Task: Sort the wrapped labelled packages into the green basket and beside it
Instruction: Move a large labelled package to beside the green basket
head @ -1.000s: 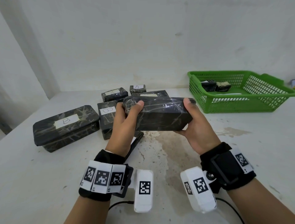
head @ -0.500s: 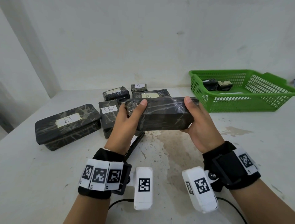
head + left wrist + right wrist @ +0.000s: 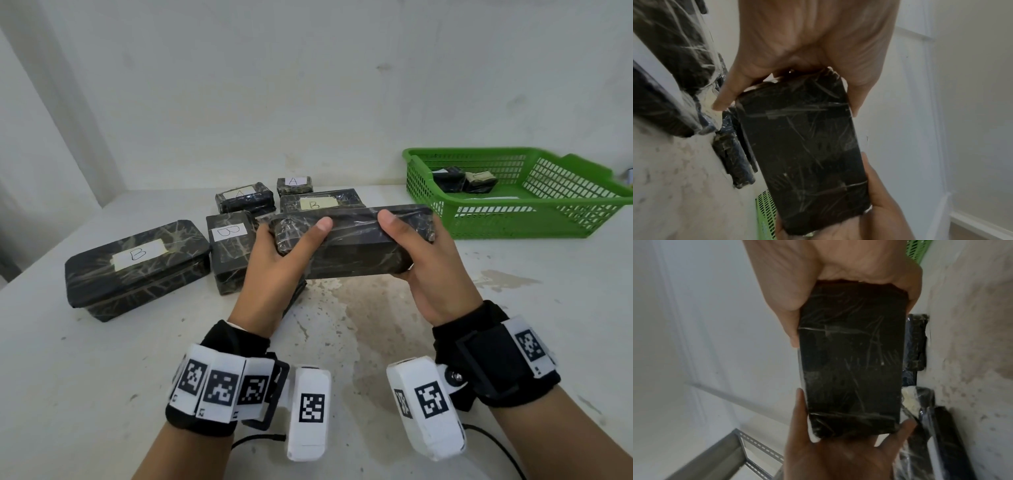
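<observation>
A stained white table (image 3: 359, 329) meets a plain white wall (image 3: 308, 85); grey perforated shelf framing (image 3: 756, 449) stands below.

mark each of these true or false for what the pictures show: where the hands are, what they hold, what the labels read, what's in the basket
1. Both hands hold one black wrapped package. True: the left hand grips one end, the right hand the other.
2. The green basket holds nothing. False: two small dark packages lie in it.
3. The big package at far left is labelled B. True.
4. The held package rests on the table. False: it is lifted above it.
5. Every label in view reads B. False: a small package at the back reads A.
</observation>
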